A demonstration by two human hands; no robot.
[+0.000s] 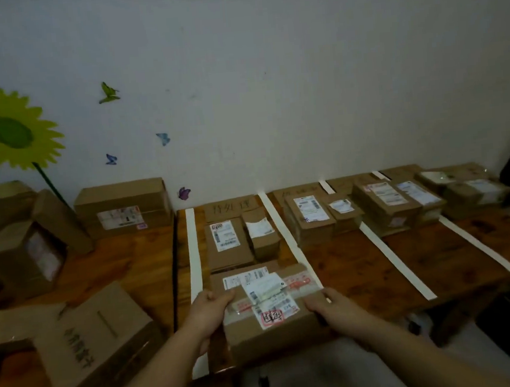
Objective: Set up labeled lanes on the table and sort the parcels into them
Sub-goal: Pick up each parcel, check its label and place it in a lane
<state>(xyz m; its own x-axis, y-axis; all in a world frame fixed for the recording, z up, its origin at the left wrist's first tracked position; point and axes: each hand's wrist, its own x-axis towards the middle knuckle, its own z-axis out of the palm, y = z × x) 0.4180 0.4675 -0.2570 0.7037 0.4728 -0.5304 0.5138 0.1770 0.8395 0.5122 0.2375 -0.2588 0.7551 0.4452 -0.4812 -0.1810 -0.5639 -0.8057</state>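
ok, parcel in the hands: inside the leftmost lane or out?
In. The parcel lies between the left strip and second strip, near end, left hand and right hand gripping its sides. Resting or lifted: cannot tell.

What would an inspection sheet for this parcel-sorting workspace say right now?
Surface: wooden table, divided into lanes by white tape strips.
Job's things: held parcel at the leftmost lane's near end; sorted parcels at the lanes' far ends; handwritten lane label.
Clutter: unsorted boxes on the adjoining table at left.
Grippers: left hand and right hand grip the held parcel's opposite sides.
Cables: nothing seen.
Surroundings: white wall with sunflower sticker and butterfly stickers.
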